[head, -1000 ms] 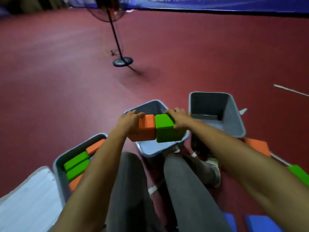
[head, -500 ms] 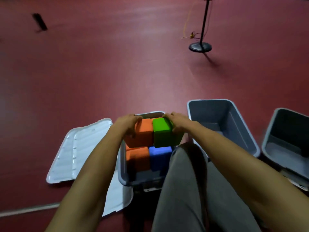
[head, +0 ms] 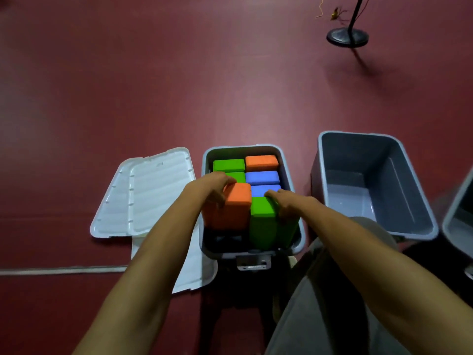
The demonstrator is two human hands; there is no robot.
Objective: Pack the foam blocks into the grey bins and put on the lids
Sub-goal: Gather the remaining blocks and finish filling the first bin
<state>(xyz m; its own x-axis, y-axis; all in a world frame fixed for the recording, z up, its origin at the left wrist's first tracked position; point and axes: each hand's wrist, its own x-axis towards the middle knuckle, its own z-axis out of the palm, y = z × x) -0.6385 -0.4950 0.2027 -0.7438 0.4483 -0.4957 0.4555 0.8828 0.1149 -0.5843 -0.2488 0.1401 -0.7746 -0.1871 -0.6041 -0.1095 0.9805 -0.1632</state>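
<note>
Grey plastic walls mark the middle bin (head: 290,172), which stands open on the dark red floor (head: 179,73) just ahead of your knees. Your left hand (head: 212,192) grips an orange foam block (head: 236,208), with the fingers curled over its top and left side. Your right hand (head: 290,204) grips a green foam block (head: 263,221), with the fingers curled round its upper right edge. Both blocks stand on end in the near part of that bin, side by side and touching. The top of the orange one sits higher than the top of the green one, and a dark gap shows beneath the orange one.

Behind them lie more blocks, flat faces up. A packed green block (head: 229,165) and a packed orange block (head: 261,162) lie along the far wall. Two blue blocks (head: 262,177) lie in front of the packed orange block, and a second green block (head: 238,176) is half hidden by your left fingers.

Left of the bin, two white lids (head: 153,193) lie overlapping on the floor, and the lower one reaches under your left forearm. To the right stands an empty grey bin (head: 358,135), near the first but apart from it. The edge of a third bin (head: 458,213) shows at the frame's right side. A black fan stand base (head: 347,37) rests far off at the upper right, and a pale line (head: 61,270) crosses the floor at the lower left.
</note>
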